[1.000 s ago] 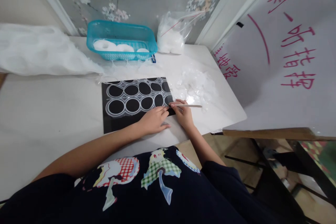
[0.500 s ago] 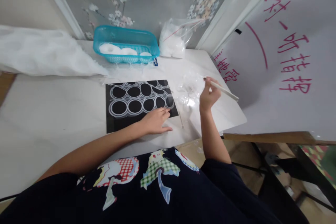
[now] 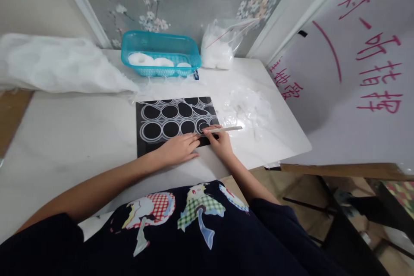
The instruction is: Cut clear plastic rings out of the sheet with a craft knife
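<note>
A black sheet (image 3: 152, 146) with rows of dark circles ringed in greyish white lies on the table in front of me. My left hand (image 3: 181, 145) rests flat over its lower edge, fingers stretched out. Pinched in my right hand (image 3: 221, 143) is a slim whitish pen-like stick (image 3: 231, 129), pointing left. Its tip is at the lower row of circles, close to my left fingertips. By the tip, a smaller pale ring outline (image 3: 202, 125) shows within one circle. Whether the tip touches it I cannot tell.
Clear, shiny film pieces (image 3: 249, 108) lie right of the sheet. Behind stand a blue plastic basket (image 3: 161, 43) holding white round things and a zip bag (image 3: 218, 49) with white contents. A large white wrapped bundle (image 3: 61, 64) lies left; a whiteboard (image 3: 349, 129) borders the right.
My right hand has come left and down from above the clear pieces to the black sheet, still gripping the stick. My left hand stays on the sheet. The view has shifted slightly.
</note>
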Tool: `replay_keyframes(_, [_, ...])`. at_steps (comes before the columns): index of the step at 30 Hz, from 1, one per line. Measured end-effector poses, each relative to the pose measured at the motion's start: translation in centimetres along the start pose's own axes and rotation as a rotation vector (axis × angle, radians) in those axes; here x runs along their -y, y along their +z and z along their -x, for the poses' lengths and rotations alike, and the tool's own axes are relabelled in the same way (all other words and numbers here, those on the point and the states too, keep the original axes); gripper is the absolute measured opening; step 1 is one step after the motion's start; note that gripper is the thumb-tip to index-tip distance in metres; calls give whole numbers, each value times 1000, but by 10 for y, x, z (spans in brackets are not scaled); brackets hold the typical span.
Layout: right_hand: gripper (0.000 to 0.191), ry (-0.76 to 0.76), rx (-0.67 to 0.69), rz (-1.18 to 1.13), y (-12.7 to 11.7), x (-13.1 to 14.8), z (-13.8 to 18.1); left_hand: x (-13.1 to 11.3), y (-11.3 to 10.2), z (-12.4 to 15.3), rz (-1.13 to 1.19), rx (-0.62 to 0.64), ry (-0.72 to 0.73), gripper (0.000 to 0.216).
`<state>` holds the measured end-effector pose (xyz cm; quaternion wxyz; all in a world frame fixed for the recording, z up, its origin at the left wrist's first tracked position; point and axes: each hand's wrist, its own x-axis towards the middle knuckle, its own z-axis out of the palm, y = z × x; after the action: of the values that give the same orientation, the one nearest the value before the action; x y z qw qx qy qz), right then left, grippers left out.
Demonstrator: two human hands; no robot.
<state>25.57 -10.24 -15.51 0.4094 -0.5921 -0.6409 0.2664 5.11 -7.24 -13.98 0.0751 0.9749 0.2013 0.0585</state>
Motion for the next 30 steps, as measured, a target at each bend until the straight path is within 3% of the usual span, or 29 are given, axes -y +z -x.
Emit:
replay_keyframes(18, [25, -18, -12, 49, -1, -4, 5, -7, 8, 0, 9, -41, -38, 50])
replay_keyframes(30, [27, -25, -25, 74, -2, -5, 4, -10, 5, -1, 60, -39, -58, 44])
